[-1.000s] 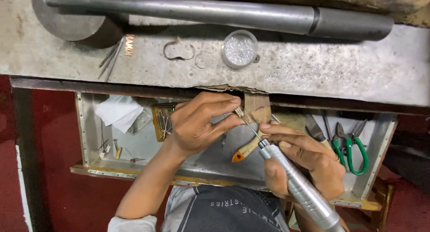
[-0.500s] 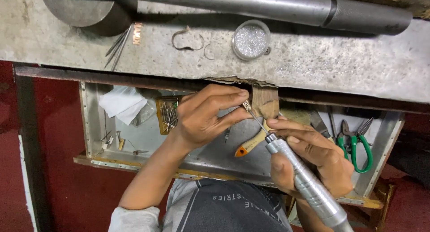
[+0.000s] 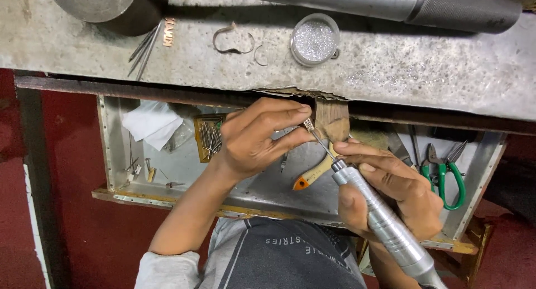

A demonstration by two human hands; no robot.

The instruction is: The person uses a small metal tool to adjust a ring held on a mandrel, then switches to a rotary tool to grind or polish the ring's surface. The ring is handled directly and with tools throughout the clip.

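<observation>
Right hand [image 3: 391, 194] wraps one silver rotary tool [image 3: 385, 219], its bit touching one tiny metal piece [image 3: 307, 124] pinched by left hand [image 3: 254, 135]. Below, one metal drawer [image 3: 111, 155] holds one brush [image 3: 321, 169], green pliers [image 3: 446, 172]. Farther, one counter [image 3: 419, 66] carries one glitter-filled round dish [image 3: 315, 39].

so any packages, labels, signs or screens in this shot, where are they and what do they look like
No screens or signs.
Small letter-shaped metal piece: on the grey bench top, upper left, beside thin rods; coppery, narrow, upright.
Round clear container: bench top, centre; shallow, filled with silvery bits, no label showing.
Open flat box: in the metal tray, left of the left hand; yellowish, rectangular, holding thin metal bits.
White printing on the grey shirt: bottom centre.
</observation>
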